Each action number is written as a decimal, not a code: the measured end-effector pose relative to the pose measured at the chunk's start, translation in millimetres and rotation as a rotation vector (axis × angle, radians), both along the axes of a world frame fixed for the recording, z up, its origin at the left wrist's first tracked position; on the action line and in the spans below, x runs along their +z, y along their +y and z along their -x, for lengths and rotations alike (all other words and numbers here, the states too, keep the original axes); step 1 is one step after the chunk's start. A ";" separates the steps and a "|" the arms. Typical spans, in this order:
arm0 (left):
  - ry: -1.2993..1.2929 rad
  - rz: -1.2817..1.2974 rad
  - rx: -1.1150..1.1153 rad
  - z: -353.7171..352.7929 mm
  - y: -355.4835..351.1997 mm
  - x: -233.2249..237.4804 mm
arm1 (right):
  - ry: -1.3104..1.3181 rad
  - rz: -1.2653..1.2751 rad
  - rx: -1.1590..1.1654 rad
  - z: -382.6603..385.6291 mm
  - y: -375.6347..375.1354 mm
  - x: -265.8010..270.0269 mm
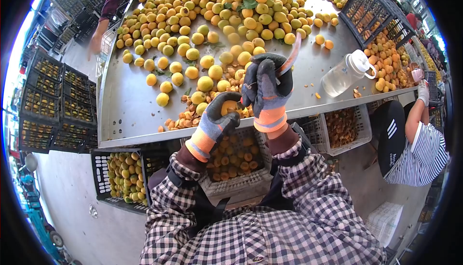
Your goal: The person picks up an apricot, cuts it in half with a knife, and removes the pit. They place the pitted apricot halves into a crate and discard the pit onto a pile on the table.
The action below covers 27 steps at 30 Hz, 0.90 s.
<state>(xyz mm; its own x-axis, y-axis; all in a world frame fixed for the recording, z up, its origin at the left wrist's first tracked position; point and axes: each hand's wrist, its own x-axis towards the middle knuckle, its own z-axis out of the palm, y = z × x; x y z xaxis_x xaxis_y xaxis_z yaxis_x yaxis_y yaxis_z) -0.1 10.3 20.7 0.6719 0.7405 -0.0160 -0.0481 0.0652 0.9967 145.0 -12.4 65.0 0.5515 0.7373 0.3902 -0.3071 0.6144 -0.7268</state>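
Both my hands wear dark-palmed gloves with orange cuffs and are close together over the near edge of the metal table (130, 115). My left hand (214, 122) is curled around an orange fruit (231, 107). My right hand (268, 84) is closed on a curved knife (291, 55), its blade pointing up and to the right. The right fingertips are beside the fruit; whether they touch it is hard to tell. Whole yellow-orange fruits (205, 83) are heaped beyond my hands. Small orange pieces (188, 119) lie by the table's edge. Below, a crate (255, 180) holds cut fruit.
A water bottle (343, 74) stands right of my hands, near a tipped black crate (369, 14). Another crate (347, 127) of scraps is under the edge. Black crates (48, 103) are stacked left. A person in stripes (417, 154) is at right; another's arm (107, 16) reaches in upper left.
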 end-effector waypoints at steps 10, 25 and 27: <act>-0.047 -0.259 0.179 -22.1 -2.2 -20.7 | -0.272 -0.014 -0.120 3.4 9.9 -10.0; 0.042 -0.462 0.172 -23.6 5.7 -5.4 | 0.607 0.445 -0.030 -13.7 37.3 -15.7; 0.016 -0.459 0.167 -25.8 4.7 -5.9 | 0.682 0.447 -0.013 -16.2 41.3 -22.4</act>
<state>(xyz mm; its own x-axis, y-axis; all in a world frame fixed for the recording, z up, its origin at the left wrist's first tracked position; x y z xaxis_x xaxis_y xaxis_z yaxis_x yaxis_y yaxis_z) 25.7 15.0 14.7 0.5460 0.7708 0.3282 -0.0052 -0.3886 0.9214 161.3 28.9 42.6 0.5708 0.7358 -0.3644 -0.7657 0.3168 -0.5598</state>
